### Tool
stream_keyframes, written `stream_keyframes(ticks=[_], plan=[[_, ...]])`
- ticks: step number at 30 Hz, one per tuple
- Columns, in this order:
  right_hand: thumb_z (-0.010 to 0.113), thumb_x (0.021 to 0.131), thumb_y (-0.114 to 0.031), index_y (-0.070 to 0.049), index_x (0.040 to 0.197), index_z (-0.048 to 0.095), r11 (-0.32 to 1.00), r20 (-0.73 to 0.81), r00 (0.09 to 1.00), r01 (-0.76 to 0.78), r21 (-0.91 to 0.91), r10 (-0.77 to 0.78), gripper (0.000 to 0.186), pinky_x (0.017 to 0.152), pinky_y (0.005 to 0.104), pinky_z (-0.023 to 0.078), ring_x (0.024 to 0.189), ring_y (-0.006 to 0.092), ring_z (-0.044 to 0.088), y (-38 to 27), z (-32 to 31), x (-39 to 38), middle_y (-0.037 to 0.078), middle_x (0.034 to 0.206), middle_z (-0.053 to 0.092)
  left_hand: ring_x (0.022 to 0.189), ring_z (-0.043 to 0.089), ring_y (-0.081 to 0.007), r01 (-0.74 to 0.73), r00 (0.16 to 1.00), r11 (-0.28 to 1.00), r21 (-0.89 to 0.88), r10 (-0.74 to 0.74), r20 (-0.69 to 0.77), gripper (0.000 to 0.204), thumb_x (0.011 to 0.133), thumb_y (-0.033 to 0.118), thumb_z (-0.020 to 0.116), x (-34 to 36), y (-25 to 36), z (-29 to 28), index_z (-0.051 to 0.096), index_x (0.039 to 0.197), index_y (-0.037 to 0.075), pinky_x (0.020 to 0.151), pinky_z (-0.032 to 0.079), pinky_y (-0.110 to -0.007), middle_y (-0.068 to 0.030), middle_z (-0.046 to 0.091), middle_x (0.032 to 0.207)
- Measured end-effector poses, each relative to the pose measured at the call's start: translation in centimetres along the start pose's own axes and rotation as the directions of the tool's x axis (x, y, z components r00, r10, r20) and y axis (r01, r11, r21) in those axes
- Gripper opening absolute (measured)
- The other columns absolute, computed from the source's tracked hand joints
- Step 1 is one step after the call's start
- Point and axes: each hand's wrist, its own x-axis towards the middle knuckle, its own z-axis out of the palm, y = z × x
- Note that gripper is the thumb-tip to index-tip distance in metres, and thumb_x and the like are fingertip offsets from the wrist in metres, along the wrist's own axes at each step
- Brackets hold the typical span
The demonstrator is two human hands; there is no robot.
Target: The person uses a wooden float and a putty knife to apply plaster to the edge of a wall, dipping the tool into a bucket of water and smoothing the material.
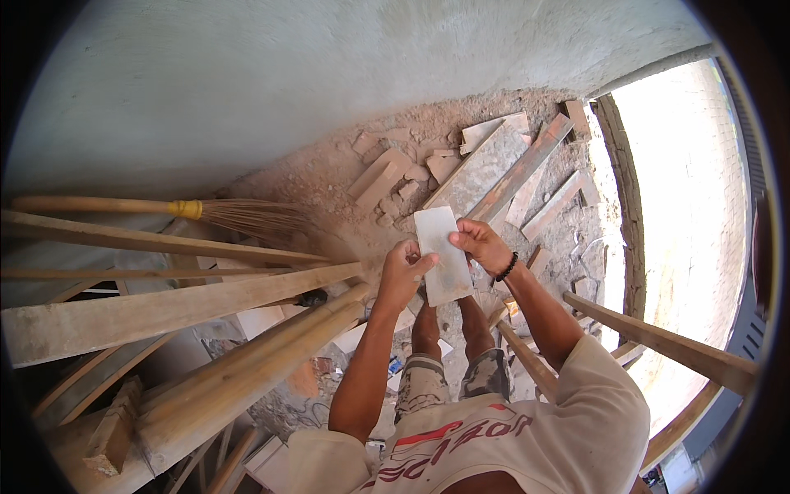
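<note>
- While the left grip [400,278] is pinching the left edge, the right grip [485,247] is pinching the right edge of a pale rectangular slab [439,235]; so both are holding it, thumbs pressing on its face, some fingers going behind.
- Slab is sitting between the two grips, its far end sticking out past them, its near end hanging over the person's legs.
- Just behind the right grip, a black beaded bracelet [507,267] is circling the wrist.
- Beyond the grips, a long plank [527,167] with reddish patches is lying on rubble-strewn floor, broken bricks [383,177] scattering nearby.
- Farther beyond, a grey wall [271,66] is rising.
- Left of the left grip, a broom [247,216] with a yellow collar is pointing its bristles toward the grips; nearer, a squared beam [181,305] and a round pole [247,375] are running past.
- Right of the right grip, a wooden bar [658,333] is slanting outward.
</note>
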Motion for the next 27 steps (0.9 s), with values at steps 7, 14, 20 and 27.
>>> stream_keyframes(ticks=[7, 14, 20, 27], plan=[[0.06, 0.092, -0.034, -0.007, 0.091, 0.06, 0.948, 0.079, 0.99, -0.133, 0.289, 0.115, 0.027, 0.046, 0.0189, 0.042, 0.052, 0.0033, 0.052, 7.1, -1.6, 0.5, -0.004, 0.07, 0.059, 0.098, 0.056, -0.0126, 0.066, 0.992, 0.955, -0.288, -0.033, 0.119, 0.041, 0.086, 0.012, 0.065, -0.1, -6.0, 0.9, 0.05, 0.122, 0.0, 0.085, 0.046, -0.028, -0.0053, 0.06, 0.108], [0.063, 0.09, -0.03, -0.005, 0.099, 0.063, 0.867, 0.095, 0.897, -0.441, 0.233, 0.431, 0.026, 0.052, 0.0251, 0.048, 0.06, 0.0099, 0.061, 16.5, -8.7, 7.7, 0.003, 0.073, 0.064, 0.098, 0.056, -0.0163, 0.092, 0.971, 0.873, -0.479, -0.185, -0.15, 0.036, 0.087, 0.009, 0.059, 4.8, -17.8, 0.5, 0.051, 0.121, 0.0, 0.088, 0.044, -0.031, -0.0062, 0.059, 0.109], [0.062, 0.078, -0.014, -0.008, 0.113, 0.058, 0.497, -0.377, 0.915, -0.263, -0.827, -0.142, 0.036, 0.081, 0.0439, 0.05, 0.09, 0.0363, 0.063, 28.2, -22.2, 25.6, 0.022, 0.092, 0.064, 0.1, 0.058, -0.0208, 0.293, 0.85, 0.714, -0.636, -0.499, -0.168, 0.044, 0.088, 0.012, 0.059, 9.2, -31.3, 0.4, 0.044, 0.129, 0.004, 0.085, 0.047, -0.034, -0.0088, 0.058, 0.112], [0.049, 0.085, -0.011, -0.016, 0.119, 0.057, -0.067, -0.279, 0.879, -0.329, -0.942, -0.386, 0.036, 0.089, 0.0432, 0.049, 0.114, 0.0365, 0.048, 26.7, -29.2, 42.4, 0.017, 0.124, 0.049, 0.095, 0.055, -0.0156, 0.382, 0.91, 0.881, -0.279, -0.412, -0.055, 0.039, 0.087, 0.014, 0.062, 11.5, -27.3, -0.1, 0.047, 0.12, -0.002, 0.083, 0.045, -0.03, -0.0103, 0.058, 0.106]])
